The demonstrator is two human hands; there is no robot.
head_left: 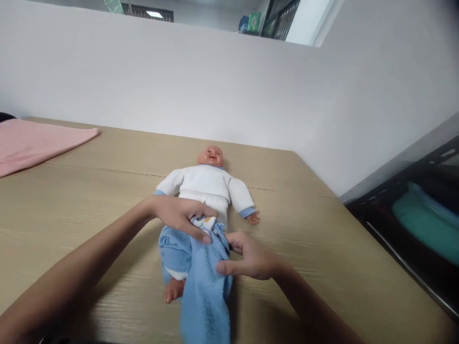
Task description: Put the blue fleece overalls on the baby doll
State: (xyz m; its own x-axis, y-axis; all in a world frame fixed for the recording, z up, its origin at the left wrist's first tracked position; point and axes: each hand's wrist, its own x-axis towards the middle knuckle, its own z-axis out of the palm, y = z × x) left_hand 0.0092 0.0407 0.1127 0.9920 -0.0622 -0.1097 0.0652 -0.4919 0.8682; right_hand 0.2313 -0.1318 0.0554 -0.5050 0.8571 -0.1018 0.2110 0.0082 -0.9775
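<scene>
A baby doll (206, 181) lies on its back on the wooden table, its head towards the wall. It wears a white top with blue cuffs. Blue fleece trousers (207, 287) cover its lower body; one bare foot (173, 290) sticks out of the leg on the left, while the other leg hangs flat towards the table's front edge. My left hand (185, 218) grips the trousers' waistband, where a patterned lining shows. On the other side, my right hand (248, 256) pinches the fabric near the doll's hip, its fingertips partly hidden behind the cloth.
The wooden table (99, 202) reaches back to a white half wall (153, 72). A pink cloth (29, 143) lies at the far left. To the right stands a dark rack (412, 241) with a teal item (428, 221) in it.
</scene>
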